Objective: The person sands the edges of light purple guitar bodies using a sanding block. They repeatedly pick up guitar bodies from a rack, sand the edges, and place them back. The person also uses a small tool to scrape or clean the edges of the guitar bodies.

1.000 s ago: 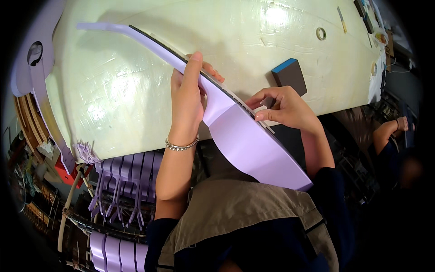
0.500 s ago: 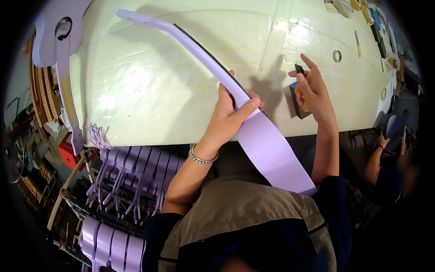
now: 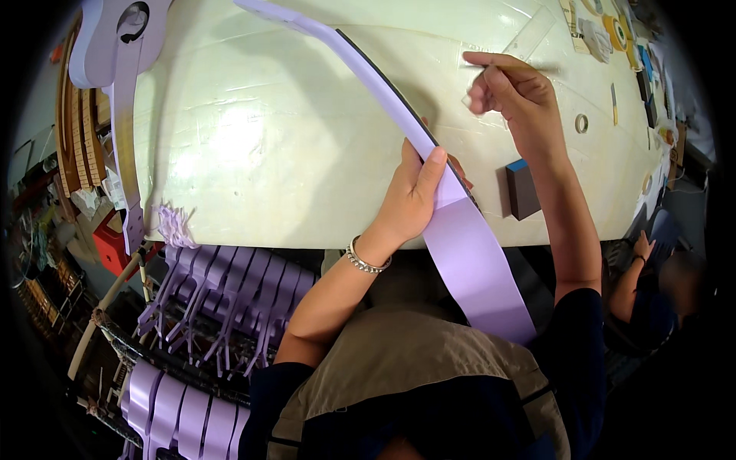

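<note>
A lilac ukulele or small guitar, seen edge-on, slants from the far left of the table down to my waist, with its body against me. My left hand is closed round its neck where the neck meets the body. A dark fretboard edge runs along the neck's right side. Over the table, apart from the instrument, my right hand is raised with its index finger pointing left and the other fingers curled. A thin, blurred item shows at its knuckles, too smeared to name. Below it stands a dark block with a blue top.
Another lilac instrument lies at the table's far left. Several lilac instruments hang on a rack at lower left. A tape roll, a knife and more tapes lie at right. A co-worker's hand shows at far right.
My right hand has lifted away from the block, moving up and farther over the table. The left hand still grips the neck; the whole view has shifted slightly.
</note>
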The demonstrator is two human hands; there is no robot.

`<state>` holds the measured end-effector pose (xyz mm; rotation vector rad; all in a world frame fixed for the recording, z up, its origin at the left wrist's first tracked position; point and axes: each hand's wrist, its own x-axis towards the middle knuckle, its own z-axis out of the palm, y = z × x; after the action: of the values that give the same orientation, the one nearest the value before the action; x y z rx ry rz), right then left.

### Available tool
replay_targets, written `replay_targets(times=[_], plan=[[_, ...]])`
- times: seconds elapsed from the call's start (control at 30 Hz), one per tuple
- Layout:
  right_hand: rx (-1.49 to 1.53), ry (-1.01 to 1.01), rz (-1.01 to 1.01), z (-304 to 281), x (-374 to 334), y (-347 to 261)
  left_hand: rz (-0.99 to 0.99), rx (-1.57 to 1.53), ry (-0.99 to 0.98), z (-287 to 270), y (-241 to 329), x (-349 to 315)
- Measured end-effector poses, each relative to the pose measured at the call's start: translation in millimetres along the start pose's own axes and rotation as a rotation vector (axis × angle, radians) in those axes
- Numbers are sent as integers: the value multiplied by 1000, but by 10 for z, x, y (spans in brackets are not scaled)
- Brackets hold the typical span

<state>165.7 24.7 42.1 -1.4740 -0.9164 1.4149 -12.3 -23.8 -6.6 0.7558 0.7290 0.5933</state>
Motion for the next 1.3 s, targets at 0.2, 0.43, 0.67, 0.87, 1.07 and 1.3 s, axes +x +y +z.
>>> replay_targets(times=[0.2,0.43,0.67,0.87,1.07,1.3], plan=[[-169,-132,-260,277,496,18,1,17,-26,-44,-76,1],[-278,-282,-487,551,960,-51,24,2,1,-61,-113,-6],[-451,-327,-561,637,1117,-52,51,-35,0,-65,-114,9],[-490,-306,-423,655,1027,-174,61,-80,0,-56,-98,21],[-605,-316,-531,620,974,-201,68,-95,8,-57,-149,31],[-736,-367,-544,438,655,-174,31,-196,13,-33,-130,27]])
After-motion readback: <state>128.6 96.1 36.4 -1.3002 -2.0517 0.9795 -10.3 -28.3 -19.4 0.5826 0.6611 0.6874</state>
